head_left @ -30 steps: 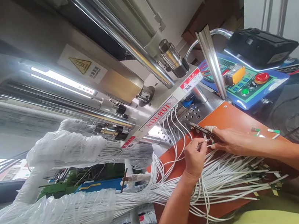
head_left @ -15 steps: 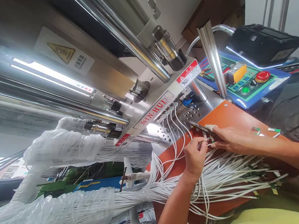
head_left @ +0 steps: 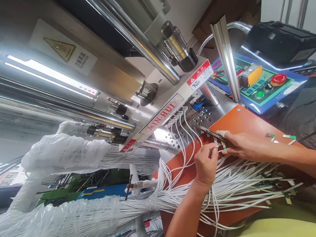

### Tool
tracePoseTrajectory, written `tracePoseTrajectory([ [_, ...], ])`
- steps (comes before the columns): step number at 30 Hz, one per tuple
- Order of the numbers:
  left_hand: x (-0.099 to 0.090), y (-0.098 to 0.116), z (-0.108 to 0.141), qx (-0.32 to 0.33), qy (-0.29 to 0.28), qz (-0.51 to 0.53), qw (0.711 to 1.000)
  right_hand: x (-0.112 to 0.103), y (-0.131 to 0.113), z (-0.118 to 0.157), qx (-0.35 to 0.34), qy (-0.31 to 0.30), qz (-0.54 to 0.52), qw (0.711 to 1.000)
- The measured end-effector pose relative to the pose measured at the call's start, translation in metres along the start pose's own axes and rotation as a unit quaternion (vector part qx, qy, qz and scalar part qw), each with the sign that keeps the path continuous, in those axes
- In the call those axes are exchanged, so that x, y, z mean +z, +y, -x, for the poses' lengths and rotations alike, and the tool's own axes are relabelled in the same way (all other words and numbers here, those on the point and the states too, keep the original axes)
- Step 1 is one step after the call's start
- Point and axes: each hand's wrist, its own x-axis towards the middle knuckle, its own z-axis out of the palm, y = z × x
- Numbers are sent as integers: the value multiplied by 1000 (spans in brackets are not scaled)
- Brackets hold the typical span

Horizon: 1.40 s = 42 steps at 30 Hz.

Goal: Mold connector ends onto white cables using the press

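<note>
My left hand (head_left: 206, 166) is closed in a pinch on the end of a white cable, close to the fingers of my right hand. My right hand (head_left: 243, 147) is closed on a narrow metal plate (head_left: 206, 130) that slants up toward the press; tape wraps one of its fingers. Small green-and-white pieces show between the two hands, too small to make out fully. Many loose white cables (head_left: 242, 177) fan out below both hands, several ending in small green parts. Other white cables (head_left: 190, 129) run up into the press under its front bar.
The press's front bar (head_left: 164, 113) carries danger labels, above steel posts. At right stands a blue control box (head_left: 274, 92) with red and green buttons. An orange board (head_left: 245, 122) lies under the hands. Plastic-wrapped cable bundles (head_left: 59, 230) fill the left.
The camera view has shifted slightly. My left fingertips have moved a little at the cable end beside the metal plate. My right hand keeps its hold on the plate.
</note>
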Motion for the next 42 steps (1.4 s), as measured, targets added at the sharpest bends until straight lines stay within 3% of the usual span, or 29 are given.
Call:
tracePoseTrajectory([
  [28, 0, 0, 3, -1, -4, -13, 1000, 0, 4, 0, -40, -8, -38, 998],
  [36, 4, -4, 1, -20, -2, 4, 1000, 3, 4, 0, -53, 5, -17, 998],
  [42, -2, -1, -6, -50, -22, 73, 996, 4, 3, 0, -31, 22, 12, 999],
])
